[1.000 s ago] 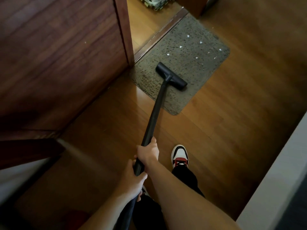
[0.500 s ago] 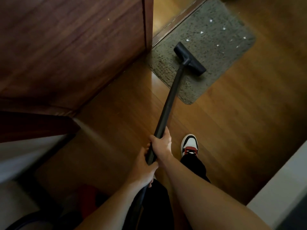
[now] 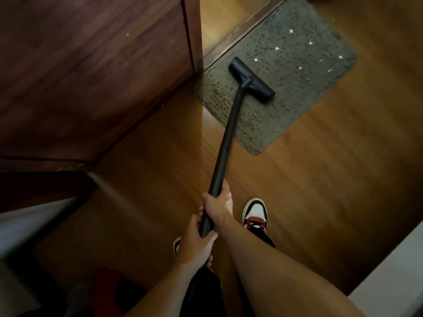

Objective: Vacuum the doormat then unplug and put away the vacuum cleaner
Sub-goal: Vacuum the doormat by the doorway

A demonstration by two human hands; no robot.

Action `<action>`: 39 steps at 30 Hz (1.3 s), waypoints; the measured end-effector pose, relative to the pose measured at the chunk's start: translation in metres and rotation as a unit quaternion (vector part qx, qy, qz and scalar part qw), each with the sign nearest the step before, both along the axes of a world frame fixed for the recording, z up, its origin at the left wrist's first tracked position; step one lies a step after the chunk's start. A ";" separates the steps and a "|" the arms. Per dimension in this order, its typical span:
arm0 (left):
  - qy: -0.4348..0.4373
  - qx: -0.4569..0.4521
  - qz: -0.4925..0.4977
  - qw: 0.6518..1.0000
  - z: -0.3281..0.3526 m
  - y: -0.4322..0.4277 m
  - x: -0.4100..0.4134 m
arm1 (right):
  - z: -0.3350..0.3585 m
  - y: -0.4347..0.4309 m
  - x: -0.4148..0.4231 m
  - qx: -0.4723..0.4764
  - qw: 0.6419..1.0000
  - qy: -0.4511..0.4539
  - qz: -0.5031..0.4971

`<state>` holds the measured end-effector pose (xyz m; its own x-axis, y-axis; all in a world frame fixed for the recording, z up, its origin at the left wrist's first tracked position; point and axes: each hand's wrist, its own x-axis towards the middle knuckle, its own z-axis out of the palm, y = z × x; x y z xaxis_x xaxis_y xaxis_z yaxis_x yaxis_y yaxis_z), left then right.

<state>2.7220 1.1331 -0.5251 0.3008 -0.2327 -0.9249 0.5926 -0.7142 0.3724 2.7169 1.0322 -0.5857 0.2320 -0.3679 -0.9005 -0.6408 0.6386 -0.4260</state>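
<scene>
A wooden floor (image 3: pixel 297 191) is spreading beneath everything, and a dark wooden door (image 3: pixel 91 76) is standing at the left edge of a grey doormat (image 3: pixel 297 92) lying by the threshold. A black vacuum wand (image 3: pixel 225 145) is slanting from the person onto the doormat, its floor nozzle (image 3: pixel 251 80) resting on the mat's left part. Short of the doormat, both hands are gripping the wand, the right hand (image 3: pixel 220 204) nearer the mat and the left hand (image 3: pixel 196 245) just behind it, while white scraps (image 3: pixel 277 48) are lying scattered on the doormat beyond the nozzle.
</scene>
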 end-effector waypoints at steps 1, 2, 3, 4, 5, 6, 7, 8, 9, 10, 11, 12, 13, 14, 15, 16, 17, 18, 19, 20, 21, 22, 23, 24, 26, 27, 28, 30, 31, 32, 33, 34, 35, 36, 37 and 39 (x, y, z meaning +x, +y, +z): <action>-0.012 0.000 0.001 1.000 -0.002 -0.006 -0.001 | -0.002 -0.006 0.001 0.001 1.000 -0.003 0.005; -0.028 0.001 0.000 1.000 -0.003 -0.013 -0.002 | -0.003 -0.013 0.002 0.002 1.000 -0.006 0.010; -0.043 0.002 -0.002 0.999 -0.003 -0.021 -0.002 | -0.004 -0.021 0.003 0.002 1.000 -0.009 0.014; -0.053 0.003 0.000 0.999 -0.005 -0.029 -0.001 | -0.005 -0.029 0.004 0.000 1.000 -0.011 0.017; -0.057 0.003 0.003 0.998 -0.006 -0.038 0.000 | -0.006 -0.038 0.007 -0.004 1.000 -0.012 0.021; -0.059 0.000 0.007 0.998 -0.007 -0.047 0.002 | -0.007 -0.047 0.010 -0.008 1.000 -0.014 0.024; -0.061 -0.002 0.007 0.998 -0.008 -0.057 0.004 | -0.008 -0.057 0.013 -0.010 1.000 -0.016 0.025; -0.067 -0.003 0.004 0.998 -0.011 -0.066 0.007 | -0.010 -0.066 0.017 -0.012 0.999 -0.018 0.024; -0.072 -0.003 -0.001 0.997 -0.013 -0.075 0.010 | -0.011 -0.076 0.020 -0.015 0.999 -0.019 0.022; -0.077 -0.004 -0.005 0.997 -0.015 -0.084 0.012 | -0.012 -0.085 0.023 -0.018 0.999 -0.019 0.021; -0.081 -0.005 -0.008 0.997 -0.017 -0.092 0.015 | -0.014 -0.094 0.026 -0.021 0.999 -0.017 0.020; -0.084 -0.006 -0.008 0.996 -0.020 -0.100 0.017 | -0.015 -0.103 0.029 -0.022 0.999 -0.015 0.019; -0.086 -0.006 -0.009 0.996 -0.022 -0.108 0.020 | -0.016 -0.111 0.032 -0.022 0.999 -0.013 0.019; -0.088 -0.006 -0.011 0.996 -0.024 -0.114 0.022 | -0.017 -0.118 0.034 -0.022 1.000 -0.011 0.019; -0.091 -0.005 -0.015 0.996 -0.026 -0.120 0.024 | -0.018 -0.124 0.036 -0.024 0.999 -0.009 0.019; -0.092 -0.003 -0.017 0.996 -0.028 -0.126 0.026 | -0.019 -0.130 0.038 -0.029 0.999 -0.008 0.020; -0.092 -0.003 -0.017 0.996 -0.028 -0.131 0.028 | -0.020 -0.136 0.040 -0.034 0.999 -0.007 0.021; -0.090 -0.005 -0.016 0.996 -0.030 -0.135 0.029 | -0.022 -0.141 0.041 -0.036 0.999 -0.007 0.021; -0.088 -0.008 -0.014 0.996 -0.031 -0.140 0.030 | -0.023 -0.145 0.042 -0.037 0.999 -0.006 0.019; -0.087 -0.011 -0.012 0.996 -0.032 -0.143 0.030 | -0.024 -0.148 0.043 -0.037 0.999 -0.005 0.019; -0.088 -0.011 -0.012 0.996 -0.033 -0.145 0.030 | -0.024 -0.150 0.043 -0.037 0.999 -0.003 0.019; -0.090 -0.011 -0.012 0.996 -0.034 -0.147 0.029 | -0.025 -0.152 0.043 -0.040 0.999 -0.003 0.020; -0.091 -0.011 -0.011 0.996 -0.034 -0.148 0.028 | -0.025 -0.153 0.042 -0.043 0.999 -0.002 0.020; -0.092 -0.011 -0.011 0.996 -0.034 -0.148 0.027 | -0.025 -0.154 0.041 -0.045 0.999 -0.002 0.019; -0.093 -0.008 -0.010 0.996 -0.031 -0.145 0.025 | -0.025 -0.151 0.039 -0.050 0.999 0.002 0.013; -0.093 -0.007 -0.006 0.996 -0.028 -0.143 0.023 | -0.024 -0.147 0.036 -0.052 0.999 0.005 0.010; -0.094 -0.006 -0.004 0.996 -0.025 -0.139 0.022 | -0.023 -0.143 0.034 -0.055 0.998 0.009 0.008; -0.097 -0.008 -0.004 0.995 -0.017 -0.129 0.017 | -0.021 -0.131 0.028 -0.059 0.998 0.014 0.002; -0.098 -0.010 -0.005 0.995 -0.014 -0.122 0.015 | -0.019 -0.123 0.024 -0.059 0.998 0.017 -0.002; -0.099 -0.011 -0.006 0.995 -0.012 -0.115 0.012 | -0.018 -0.115 0.021 -0.058 0.998 0.018 -0.008; -0.099 -0.010 -0.009 0.995 -0.010 -0.106 0.010 | -0.016 -0.106 0.017 -0.057 0.998 0.019 -0.010; -0.097 -0.007 -0.014 0.995 -0.009 -0.096 0.007 | -0.015 -0.097 0.014 -0.058 0.998 0.020 -0.009; -0.095 -0.005 -0.020 0.995 -0.010 -0.085 0.005 | -0.013 -0.087 0.011 -0.059 0.998 0.020 -0.007; -0.089 -0.004 -0.027 0.996 -0.010 -0.074 0.002 | -0.013 -0.076 0.008 -0.060 0.998 0.019 -0.006; -0.080 -0.004 -0.032 0.996 -0.009 -0.064 0.000 | -0.012 -0.065 0.005 -0.059 0.998 0.018 -0.005; -0.066 0.000 -0.041 0.997 -0.008 -0.042 -0.004 | -0.009 -0.043 0.000 -0.051 0.999 0.017 -0.003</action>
<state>2.7180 1.0913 -0.5327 0.4007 -0.2621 -0.8779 0.4783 -0.7574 0.4444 2.7165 0.9889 -0.5949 0.1996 -0.4600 -0.8652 -0.6530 0.5959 -0.4674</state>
